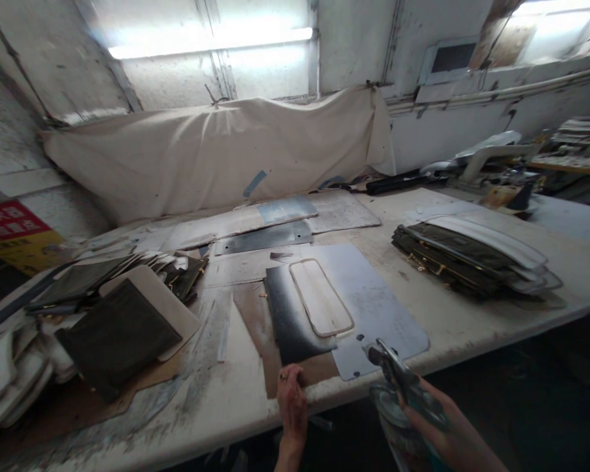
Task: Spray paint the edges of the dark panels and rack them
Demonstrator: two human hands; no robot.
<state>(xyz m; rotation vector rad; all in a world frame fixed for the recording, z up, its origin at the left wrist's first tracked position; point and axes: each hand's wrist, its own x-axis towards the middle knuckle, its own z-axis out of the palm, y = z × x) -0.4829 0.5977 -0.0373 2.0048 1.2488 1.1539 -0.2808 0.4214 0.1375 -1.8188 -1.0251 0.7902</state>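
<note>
My left hand (291, 401) rests at the near edge of the worktable (472, 321), fingers curled down on the edge of a brown board (255, 328), a ring on one finger. A dark panel (290, 314) lies just beyond it, with a pale rounded-rectangle piece (320, 296) on top, partly over a grey metal sheet (373, 301). My right hand (442, 426) is closed round a spray gun (398, 377) with a cup below, its nozzle near the sheet's front edge.
A stack of dark and white bag panels (472, 252) lies on the right. Another pile of panels (113, 308) sits on the left. Flat sheets (265, 226) lie further back, before a hung cream cloth (216, 147). Clutter fills the far right bench.
</note>
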